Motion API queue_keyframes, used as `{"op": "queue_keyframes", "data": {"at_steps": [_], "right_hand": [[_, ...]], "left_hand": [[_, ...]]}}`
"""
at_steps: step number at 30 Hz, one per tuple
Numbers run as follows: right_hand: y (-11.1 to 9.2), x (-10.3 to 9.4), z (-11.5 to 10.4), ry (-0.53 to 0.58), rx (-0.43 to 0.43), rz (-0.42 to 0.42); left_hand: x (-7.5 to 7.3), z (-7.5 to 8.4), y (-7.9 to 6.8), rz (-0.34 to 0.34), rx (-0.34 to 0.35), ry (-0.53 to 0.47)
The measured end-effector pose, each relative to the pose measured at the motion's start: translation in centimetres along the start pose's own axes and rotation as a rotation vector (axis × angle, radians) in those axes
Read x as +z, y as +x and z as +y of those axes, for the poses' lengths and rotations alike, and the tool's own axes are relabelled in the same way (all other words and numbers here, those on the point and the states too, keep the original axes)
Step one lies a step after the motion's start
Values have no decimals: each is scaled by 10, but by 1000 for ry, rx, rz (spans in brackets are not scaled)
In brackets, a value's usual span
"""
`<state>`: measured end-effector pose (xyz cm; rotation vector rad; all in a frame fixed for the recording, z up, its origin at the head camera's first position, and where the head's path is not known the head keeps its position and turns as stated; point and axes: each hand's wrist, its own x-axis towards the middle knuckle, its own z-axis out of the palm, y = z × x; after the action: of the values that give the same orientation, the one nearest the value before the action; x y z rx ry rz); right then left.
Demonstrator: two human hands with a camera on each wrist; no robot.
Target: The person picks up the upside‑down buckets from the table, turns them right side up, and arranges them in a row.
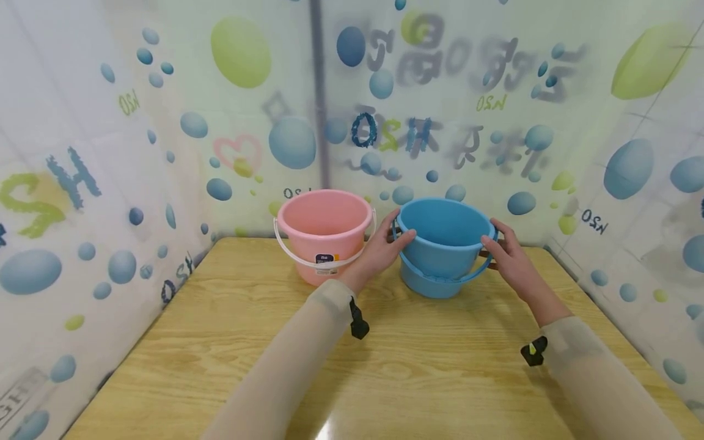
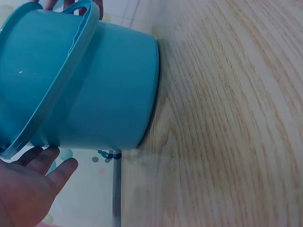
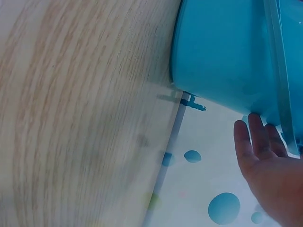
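A blue plastic bucket (image 1: 437,269) stands upright near the back of the wooden table, its blue handle (image 1: 434,279) hanging down across the front. My left hand (image 1: 381,252) grips its left side, thumb at the rim and fingers beneath it. On the opposite side my right hand (image 1: 511,263) holds the rim in the same way, with the thumb on top. The left wrist view shows the bucket wall (image 2: 113,85) with its base right at the tabletop. Fingers (image 3: 258,137) of the right hand lie against the outside of the bucket in the right wrist view.
A pink bucket (image 1: 305,244) with a white handle (image 1: 291,253) and a label stands just left of the blue one, close by my left hand. The table (image 1: 407,379) meets patterned curtains (image 1: 264,146) at the back and sides.
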<state>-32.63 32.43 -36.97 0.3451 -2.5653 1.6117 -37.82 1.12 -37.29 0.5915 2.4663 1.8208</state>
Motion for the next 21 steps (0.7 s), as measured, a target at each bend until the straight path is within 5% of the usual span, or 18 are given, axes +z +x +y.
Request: {"op": "queue_keyframes", "data": {"at_steps": [21], "right_hand": [[-7, -5, -8, -45, 16, 67]], "left_hand": [[1, 8, 2, -26, -25, 59]]}}
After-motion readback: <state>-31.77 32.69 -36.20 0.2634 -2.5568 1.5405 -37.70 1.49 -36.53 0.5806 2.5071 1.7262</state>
